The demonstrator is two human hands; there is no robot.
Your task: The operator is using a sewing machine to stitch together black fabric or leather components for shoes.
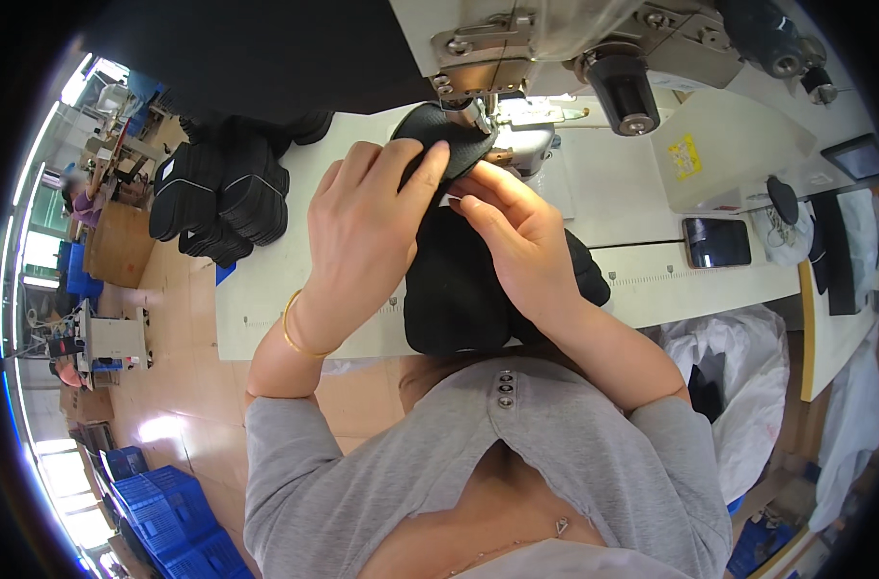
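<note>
A black insole-shaped fabric piece (424, 124) lies under the presser foot (477, 114) of a sewing machine (492, 48). My left hand (364, 214) rests on it from the left, fingers bent and thumb pressing its surface. At its near right edge, the bent fingers and thumb of my right hand (528, 236) grip the rim. My fingers partly cover the piece, and the needle point is hard to make out. Directly below my hands, a pile of black padded pieces (456, 289) sits at the table's front edge.
Bundled stacks of black insole-shaped pieces (253, 198) stand on the left of the white table (348, 333). A phone (716, 242) lies at the right. A white plastic bag (748, 386) hangs beside my right arm. Blue crates (174, 521) stand on the floor at lower left.
</note>
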